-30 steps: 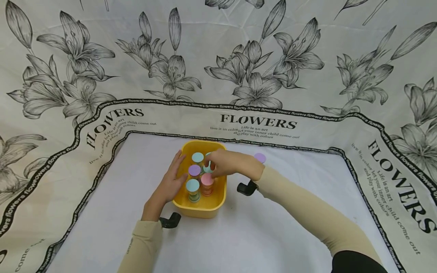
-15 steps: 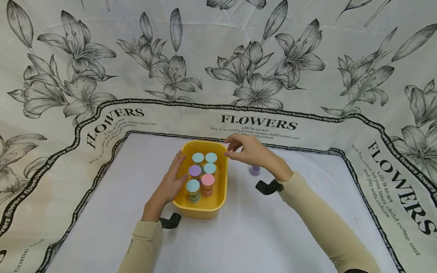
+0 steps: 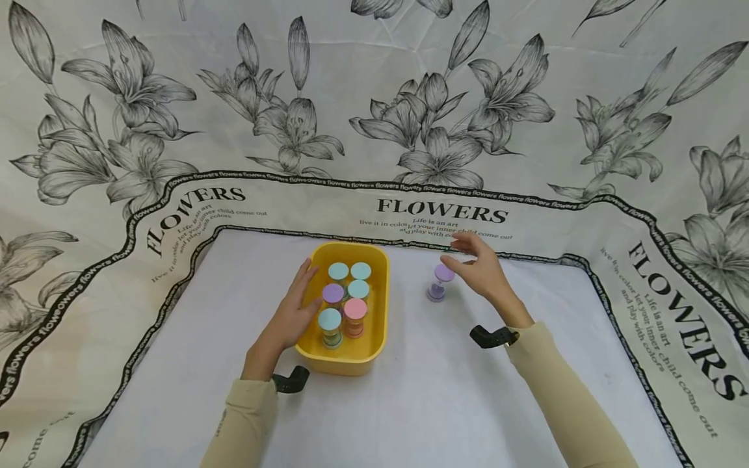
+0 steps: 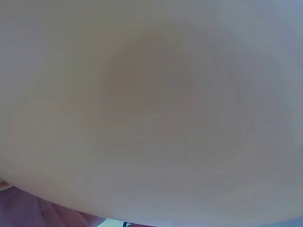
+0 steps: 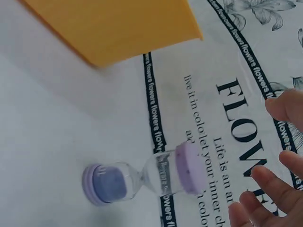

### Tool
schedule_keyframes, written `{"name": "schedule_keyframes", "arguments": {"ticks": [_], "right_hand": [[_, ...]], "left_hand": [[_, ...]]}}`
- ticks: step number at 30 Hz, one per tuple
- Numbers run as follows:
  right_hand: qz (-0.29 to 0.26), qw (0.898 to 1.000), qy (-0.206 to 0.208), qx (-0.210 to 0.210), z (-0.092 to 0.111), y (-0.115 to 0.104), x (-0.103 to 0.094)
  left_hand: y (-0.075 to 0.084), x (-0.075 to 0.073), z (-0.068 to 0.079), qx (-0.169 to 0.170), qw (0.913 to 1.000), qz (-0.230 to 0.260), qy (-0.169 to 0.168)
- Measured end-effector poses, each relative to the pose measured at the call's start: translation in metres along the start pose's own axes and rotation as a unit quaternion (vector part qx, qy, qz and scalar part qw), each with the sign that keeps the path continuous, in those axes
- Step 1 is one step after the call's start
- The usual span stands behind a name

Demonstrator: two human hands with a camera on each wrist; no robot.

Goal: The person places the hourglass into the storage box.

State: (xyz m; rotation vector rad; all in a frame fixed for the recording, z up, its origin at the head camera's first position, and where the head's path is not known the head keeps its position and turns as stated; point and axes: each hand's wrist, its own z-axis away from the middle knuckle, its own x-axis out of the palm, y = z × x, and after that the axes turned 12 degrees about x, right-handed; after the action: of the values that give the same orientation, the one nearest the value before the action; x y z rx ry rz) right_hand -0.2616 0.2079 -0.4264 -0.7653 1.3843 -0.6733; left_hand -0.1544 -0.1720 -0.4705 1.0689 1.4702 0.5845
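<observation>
A yellow plastic tub (image 3: 342, 367) holds several small hourglasses with coloured caps: light blue (image 3: 330, 318), pink (image 3: 355, 308) and purple (image 3: 333, 293). My left hand (image 3: 290, 316) rests along the tub's left rim, fingers fairly straight and thumb reaching over the inside. To the tub's right, a purple hourglass (image 3: 437, 288) stands upright on the white surface, its purple sand (image 5: 109, 183) in the lower bulb. Just right of its cap is my right hand (image 3: 480, 268), fingers spread and holding nothing. In the right wrist view, a gap shows between those fingers (image 5: 272, 187) and the hourglass.
The white tabletop (image 3: 445, 390) runs in front of and around the tub. Behind it hangs a cloth (image 3: 316, 208) printed with lilies and lettering. A pale, blurred surface fills most of the left wrist view.
My right hand has let go of a light blue hourglass in the tub, lifted out over the rim and moved right to beside the purple hourglass. The left hand has stayed put.
</observation>
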Motion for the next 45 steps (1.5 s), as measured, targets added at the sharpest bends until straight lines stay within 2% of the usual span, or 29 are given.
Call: {"name": "schedule_keyframes", "arguments": {"ticks": [6,14,25,36,45], "right_hand": [[0.006,0.999,-0.012,0.048,0.005,0.032,0.007],[0.011,0.997,-0.024,0.076,0.01,0.051,0.021],[0.001,0.995,-0.022,0.096,0.01,0.058,0.028],[-0.006,0.997,-0.012,0.082,0.005,0.061,0.031],[-0.014,0.996,-0.02,0.084,0.005,0.053,0.034]], "left_hand": [[0.0,0.002,0.0,-0.003,1.0,0.0,-0.002],[0.0,0.005,-0.001,0.0,1.0,0.001,-0.004],[0.002,0.008,-0.003,0.005,0.9999,-0.006,-0.007],[0.002,0.006,-0.003,-0.006,0.9998,-0.013,-0.011],[0.001,0.003,0.0,-0.009,0.9997,-0.019,-0.011]]}}
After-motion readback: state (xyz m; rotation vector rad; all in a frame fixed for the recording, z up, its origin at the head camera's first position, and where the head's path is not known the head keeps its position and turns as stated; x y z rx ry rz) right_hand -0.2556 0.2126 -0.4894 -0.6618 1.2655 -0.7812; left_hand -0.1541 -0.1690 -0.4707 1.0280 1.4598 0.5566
